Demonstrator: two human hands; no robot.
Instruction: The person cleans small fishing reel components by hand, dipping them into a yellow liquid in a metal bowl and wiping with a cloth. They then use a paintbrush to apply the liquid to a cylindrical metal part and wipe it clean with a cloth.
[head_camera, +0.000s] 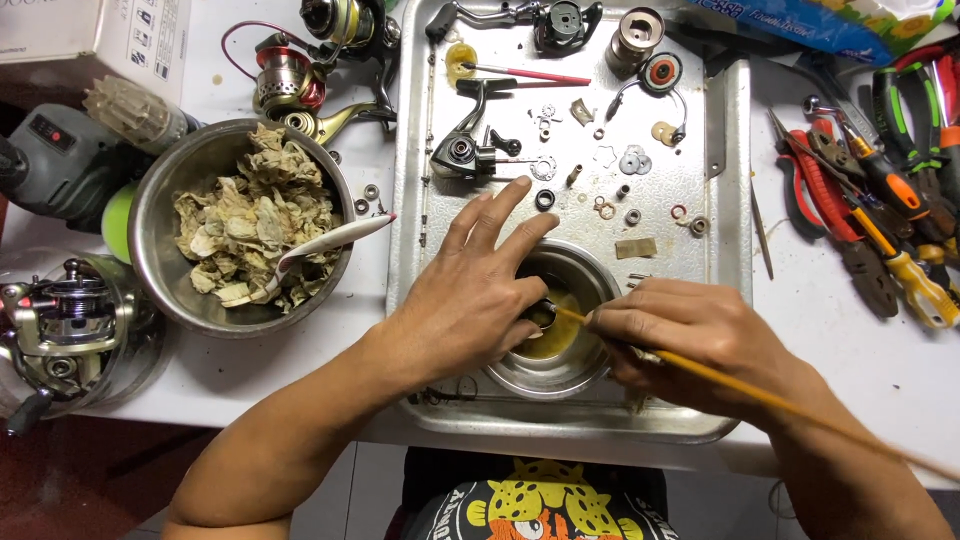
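A: Over the near end of the metal tray (730, 180) both hands are seen, and little room is left there: the tray's front lip lies just below the wrists, its raised right wall just beyond the right hand (690, 345).

B: And the small steel bowl (590, 270)?

A: It is set between the two hands, yellowish liquid shown inside. The left hand (470, 305) is laid over its left rim, the fingers spread outward, while a small dark part (540, 314) is pinched at the thumb side above the liquid. Whether the part is touched by the liquid cannot be told.

B: The right hand?

A: It is closed around a thin yellow stick (760, 397), held like a pen; the tip is brought against the dark part, and the long end is run off past the right wrist.

B: What is crowded around?

A: Beyond the fingertips, washers, rings and a dismantled reel body (462, 150) are scattered across the tray. To the left of the left forearm a large bowl of crumpled rags (250, 225) is stood, a white-handled tool (335, 240) rested in it. Well off to the right of the right hand, pliers and screwdrivers (880, 190) are piled.
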